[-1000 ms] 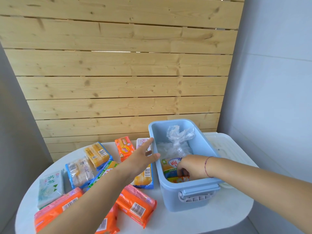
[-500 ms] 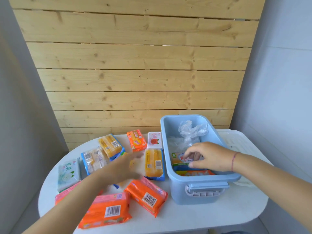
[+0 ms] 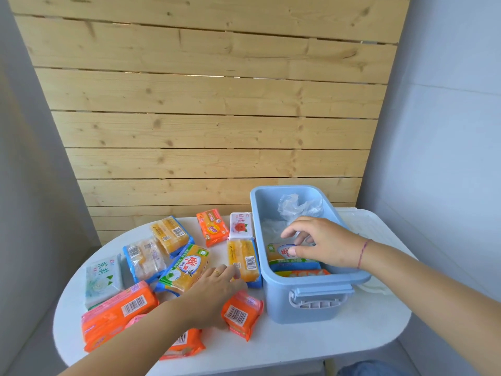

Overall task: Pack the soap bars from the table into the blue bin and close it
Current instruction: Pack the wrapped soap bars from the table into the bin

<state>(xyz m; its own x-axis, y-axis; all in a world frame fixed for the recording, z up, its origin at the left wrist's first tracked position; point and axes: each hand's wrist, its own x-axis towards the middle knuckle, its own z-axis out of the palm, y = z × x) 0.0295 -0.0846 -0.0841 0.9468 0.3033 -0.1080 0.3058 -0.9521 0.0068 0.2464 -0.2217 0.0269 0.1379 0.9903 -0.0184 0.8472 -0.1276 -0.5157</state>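
The open blue bin (image 3: pixel 314 284) stands on the right of the white table (image 3: pixel 298 346). Inside it are a yellow soap pack (image 3: pixel 280 255), an orange pack (image 3: pixel 301 273) in front of that, and a crumpled clear plastic bag (image 3: pixel 298 207) at the back. My right hand (image 3: pixel 325 244) reaches into the bin, thumb and fingers pinching the yellow pack's upper end. My left hand (image 3: pixel 214 291) lies palm down with fingers spread, fingertips touching a yellow bar (image 3: pixel 244 260) beside the bin's left wall. It partly covers an orange pack (image 3: pixel 241 316).
Several more soap packs lie left of the bin: a white rose box (image 3: pixel 240 225), a small orange pack (image 3: pixel 212 226), yellow packs (image 3: pixel 170 234), a large orange pack (image 3: pixel 119 313) and a white box (image 3: pixel 103 278). A whitish lid (image 3: pixel 360 226) lies behind and under the bin's right side.
My left hand drew back from the far white box and dropped onto the packs nearer me. My right hand rose from the bin's front end to the yellow pack.
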